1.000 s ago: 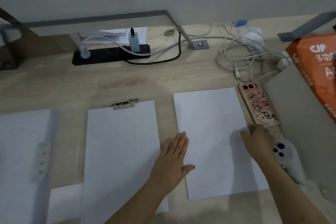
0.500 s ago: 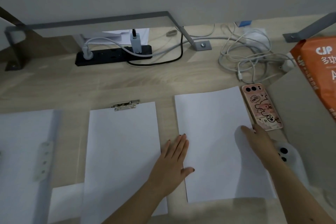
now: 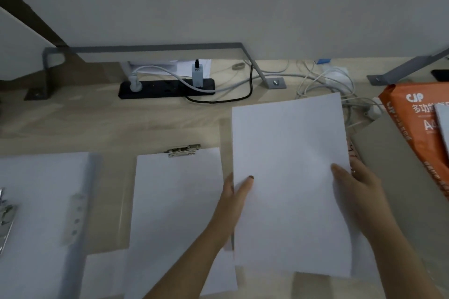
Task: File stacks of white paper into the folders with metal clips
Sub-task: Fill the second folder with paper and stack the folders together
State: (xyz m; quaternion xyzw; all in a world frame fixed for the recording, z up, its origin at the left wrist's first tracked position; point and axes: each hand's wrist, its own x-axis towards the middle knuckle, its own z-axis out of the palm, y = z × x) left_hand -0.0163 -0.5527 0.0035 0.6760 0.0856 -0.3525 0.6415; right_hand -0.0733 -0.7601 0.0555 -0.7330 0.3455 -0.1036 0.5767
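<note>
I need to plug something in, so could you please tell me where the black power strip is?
In the head view, the black power strip lies at the back of the desk, left of centre, below the grey metal frame and behind the clipboard's metal clip.

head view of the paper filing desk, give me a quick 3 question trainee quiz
1. True or false: both hands grip the loose white paper stack.
2. The silver metal clip sits at which edge of the clipped white sheet: A near, B far, C right?
3. What colour is the paper ream wrapper at the right?

Key: 1 true, left hand and right hand each hold a side; 2 B; 3 orange.
</note>
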